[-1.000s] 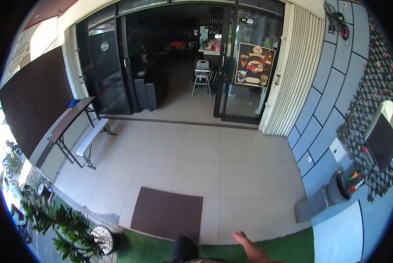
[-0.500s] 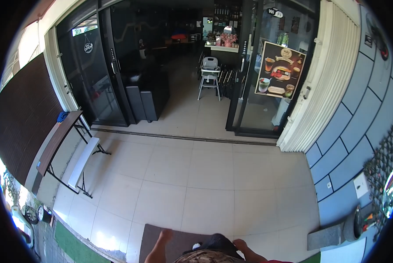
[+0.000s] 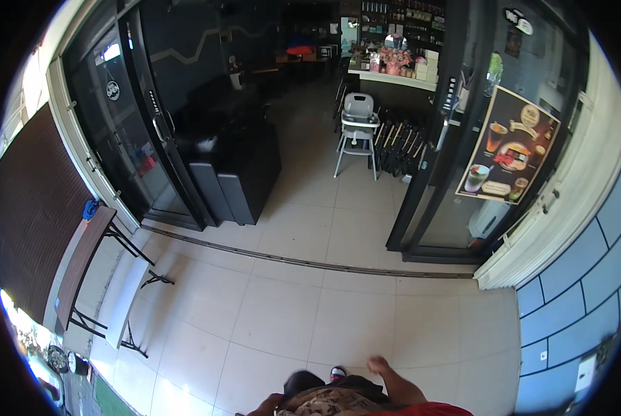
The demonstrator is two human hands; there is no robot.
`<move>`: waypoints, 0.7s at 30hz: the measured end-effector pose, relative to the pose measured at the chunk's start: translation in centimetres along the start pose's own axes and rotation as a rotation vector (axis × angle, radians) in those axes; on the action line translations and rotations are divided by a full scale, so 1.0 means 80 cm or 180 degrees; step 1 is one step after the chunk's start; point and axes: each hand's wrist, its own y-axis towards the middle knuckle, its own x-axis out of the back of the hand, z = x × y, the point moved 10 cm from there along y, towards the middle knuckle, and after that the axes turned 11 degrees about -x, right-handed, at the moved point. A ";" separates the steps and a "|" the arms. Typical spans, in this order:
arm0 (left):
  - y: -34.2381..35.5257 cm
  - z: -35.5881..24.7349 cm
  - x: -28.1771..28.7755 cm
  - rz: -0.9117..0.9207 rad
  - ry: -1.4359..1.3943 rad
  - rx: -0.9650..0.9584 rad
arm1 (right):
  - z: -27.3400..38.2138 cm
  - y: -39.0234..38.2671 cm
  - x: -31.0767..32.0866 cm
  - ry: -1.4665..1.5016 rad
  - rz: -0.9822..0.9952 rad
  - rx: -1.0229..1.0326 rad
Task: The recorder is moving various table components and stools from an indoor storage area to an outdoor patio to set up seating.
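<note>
My right hand (image 3: 378,365) swings out in front of me over the pale tiled floor (image 3: 345,315), its fingers curled in and nothing visible in them. Low at the bottom edge, my left hand (image 3: 272,401) hangs beside my dark-clothed leg; its fingers cannot be made out. Neither hand touches any object. A shoe (image 3: 337,373) shows between the hands, under the patterned cloth of my top (image 3: 331,401). Ahead lies an open sliding glass doorway, with a metal floor track (image 3: 303,263) running across it.
A narrow brown table (image 3: 82,260) and a white bench (image 3: 127,301) stand along the left. Beyond the track are a black sofa (image 3: 231,177), a grey high chair (image 3: 358,123) and a counter (image 3: 394,79). A glass door with a menu poster (image 3: 510,147) stands right, beside a blue wall (image 3: 572,305).
The doorway has come nearer, and the brown mat underfoot has left the view. My right hand has swung forward while my left has dropped back toward the bottom edge.
</note>
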 end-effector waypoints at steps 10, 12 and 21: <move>0.243 -0.229 0.080 0.0085 -0.0271 0.0349 | 0.502 0.204 0.256 0.1889 -0.0355 0.1147; 0.273 -0.281 0.106 0.0083 -0.0312 0.0445 | 0.495 0.242 0.258 0.0997 -0.0754 0.1128; 0.619 -0.760 0.223 -0.0247 0.0042 -0.0706 | 0.322 0.315 0.292 0.1936 -0.0500 -0.1641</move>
